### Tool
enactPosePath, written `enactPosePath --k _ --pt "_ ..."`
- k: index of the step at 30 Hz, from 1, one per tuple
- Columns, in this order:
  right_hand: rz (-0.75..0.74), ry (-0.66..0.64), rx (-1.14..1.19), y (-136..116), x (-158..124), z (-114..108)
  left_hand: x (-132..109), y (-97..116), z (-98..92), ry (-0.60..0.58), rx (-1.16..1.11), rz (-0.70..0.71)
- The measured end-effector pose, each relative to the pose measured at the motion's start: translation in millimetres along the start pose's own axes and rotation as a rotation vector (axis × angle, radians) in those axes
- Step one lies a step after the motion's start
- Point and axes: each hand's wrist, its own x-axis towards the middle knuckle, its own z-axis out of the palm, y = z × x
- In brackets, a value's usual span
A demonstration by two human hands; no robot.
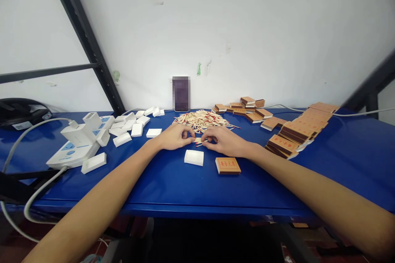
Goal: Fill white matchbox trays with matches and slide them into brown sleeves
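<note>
My left hand point(178, 136) and my right hand point(218, 139) meet over the middle of the blue table, both with fingers curled. Between their fingertips lies a small bunch of matches point(198, 141), pinched from either side. Just behind them spreads a big heap of loose matches point(203, 119) with red heads. In front of my hands sits a white matchbox tray point(194, 157); whether anything lies inside is hard to see. To its right is an orange matchbox sleeve point(228, 165) with red lettering, lying flat.
Several white trays point(137, 130) are scattered at the left beside a power strip point(74, 153) with chargers and cables. Orange matchboxes point(254, 116) are piled at the back right, with a long slanting row point(304, 127) further right. A dark upright phone-like object point(181, 93) leans against the wall.
</note>
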Motion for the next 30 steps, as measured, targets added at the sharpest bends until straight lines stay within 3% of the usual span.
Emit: enactPosePath --k 30 --pt "-0.015 0.008 -0.041 1.6 -0.6 1.9 1.0 -1.5 2.8 -0.018 0.04 0.006"
